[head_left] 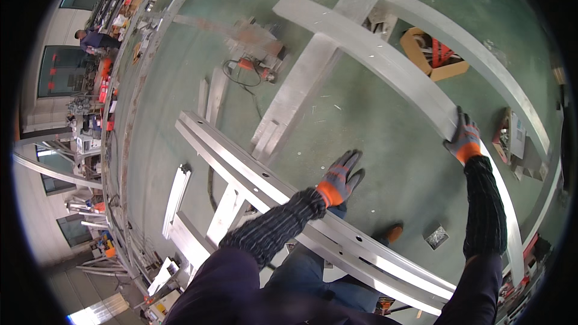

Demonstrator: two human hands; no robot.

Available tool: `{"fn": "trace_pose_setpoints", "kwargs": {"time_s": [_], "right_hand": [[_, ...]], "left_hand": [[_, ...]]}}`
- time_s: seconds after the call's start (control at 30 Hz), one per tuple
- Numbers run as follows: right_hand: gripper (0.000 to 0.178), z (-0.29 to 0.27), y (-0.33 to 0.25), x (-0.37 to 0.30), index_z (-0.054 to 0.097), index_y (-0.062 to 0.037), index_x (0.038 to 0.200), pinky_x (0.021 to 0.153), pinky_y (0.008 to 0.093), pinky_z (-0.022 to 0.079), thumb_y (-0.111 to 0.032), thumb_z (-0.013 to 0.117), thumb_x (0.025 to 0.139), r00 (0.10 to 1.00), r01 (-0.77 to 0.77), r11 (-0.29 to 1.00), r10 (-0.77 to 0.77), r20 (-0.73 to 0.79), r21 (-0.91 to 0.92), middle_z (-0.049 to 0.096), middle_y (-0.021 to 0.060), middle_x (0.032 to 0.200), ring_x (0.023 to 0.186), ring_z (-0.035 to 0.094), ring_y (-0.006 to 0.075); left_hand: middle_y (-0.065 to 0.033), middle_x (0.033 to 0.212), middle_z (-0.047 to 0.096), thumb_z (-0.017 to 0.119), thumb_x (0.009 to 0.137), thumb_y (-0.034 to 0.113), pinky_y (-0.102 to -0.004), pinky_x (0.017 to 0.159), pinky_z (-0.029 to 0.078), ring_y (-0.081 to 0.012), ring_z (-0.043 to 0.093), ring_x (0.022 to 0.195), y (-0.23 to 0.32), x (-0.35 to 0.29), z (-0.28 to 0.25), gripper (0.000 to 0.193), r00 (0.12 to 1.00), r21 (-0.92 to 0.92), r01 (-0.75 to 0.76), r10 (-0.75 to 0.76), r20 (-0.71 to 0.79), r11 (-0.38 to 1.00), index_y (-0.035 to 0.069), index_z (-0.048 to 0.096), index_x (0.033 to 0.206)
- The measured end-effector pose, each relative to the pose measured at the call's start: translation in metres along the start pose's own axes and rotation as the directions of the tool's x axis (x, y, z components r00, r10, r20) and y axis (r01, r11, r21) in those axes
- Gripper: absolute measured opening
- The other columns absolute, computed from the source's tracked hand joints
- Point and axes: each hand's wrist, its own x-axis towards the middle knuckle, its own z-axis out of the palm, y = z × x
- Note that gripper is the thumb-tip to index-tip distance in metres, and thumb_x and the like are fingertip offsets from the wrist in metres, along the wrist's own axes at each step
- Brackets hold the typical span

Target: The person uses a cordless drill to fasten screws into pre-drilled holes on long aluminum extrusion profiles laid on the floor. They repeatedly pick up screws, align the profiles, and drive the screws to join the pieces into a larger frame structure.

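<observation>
My left hand [341,180], in a grey glove with an orange cuff, reaches past a long slotted metal profile [265,176]. Its fingers are spread over the floor and hold nothing. On the right, my right hand [465,137], gloved alike, spans a broad curved metal beam [385,63], thumb at one edge and fingers at the other. That beam lies across a straight metal beam [298,93]. A short metal piece [266,137] rests at the straight beam's near end. My right forearm covers part of the curved beam.
Another curved beam [469,39] arcs along the right, beside an open cardboard box [415,54]. A corded power tool [247,66] sits on the floor ahead. Near my foot is a small square tray [436,236]. At far left, a person [96,40] stands by cluttered shelves.
</observation>
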Motion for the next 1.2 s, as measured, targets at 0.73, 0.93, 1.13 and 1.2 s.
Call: {"fn": "trace_pose_setpoints", "kwargs": {"time_s": [0.73, 0.93, 1.13, 1.2], "right_hand": [[0.082, 0.052, 0.049, -0.275, 0.044, -0.0047, 0.148, 0.117, 0.048, 0.034, -0.035, 0.076, 0.079, 0.979, 0.062, 0.876, 0.039, -0.199, 0.478, 0.051, 0.02, 0.142, 0.136, 0.046, 0.0365], [0.085, 0.114, 0.194, -0.469, 0.044, -0.006, 0.148, 0.112, 0.0477, 0.04, -0.038, 0.078, 0.077, 0.785, -0.601, 0.674, 0.599, 0.159, 0.43, 0.048, 0.0219, 0.148, 0.135, 0.047, 0.0389], [0.075, 0.145, 0.273, -0.595, 0.045, -0.0047, 0.147, 0.115, 0.0472, 0.036, -0.039, 0.07, 0.085, 0.558, -0.784, 0.486, 0.825, 0.095, 0.386, 0.052, 0.0192, 0.144, 0.136, 0.046, 0.0388], [0.074, 0.157, 0.301, -0.619, 0.046, -0.0042, 0.146, 0.116, 0.0474, 0.036, -0.038, 0.07, 0.085, 0.519, -0.796, 0.437, 0.849, 0.101, 0.42, 0.053, 0.0191, 0.143, 0.136, 0.045, 0.0397]], "left_hand": [[-0.0167, 0.151, 0.05, 0.066, 0.095, 0.006, -0.0364, 0.112, 0.042, -0.0267, 0.05, 0.137, 0.178, -0.156, 0.128, 0.064, 0.964, -0.328, 0.113, -0.023, 0.266, 0.938, 0.0, 0.038, 0.152], [-0.0197, 0.147, 0.052, 0.074, 0.089, 0.007, -0.0374, 0.112, 0.042, -0.0302, 0.052, 0.135, 0.261, -0.073, 0.159, 0.072, 0.914, -0.304, -0.079, 0.191, 0.359, 0.949, 0.0, 0.04, 0.151], [-0.0209, 0.146, 0.051, 0.086, 0.077, 0.015, -0.0431, 0.114, 0.041, -0.0358, 0.049, 0.136, 0.337, -0.049, 0.25, 0.091, 0.789, -0.198, -0.397, 0.444, 0.425, 0.896, 0.001, 0.038, 0.153], [-0.0206, 0.146, 0.05, 0.089, 0.072, 0.021, -0.045, 0.114, 0.04, -0.037, 0.046, 0.138, 0.383, -0.056, 0.292, 0.099, 0.719, -0.124, -0.508, 0.5, 0.483, 0.852, 0.003, 0.037, 0.154]]}}
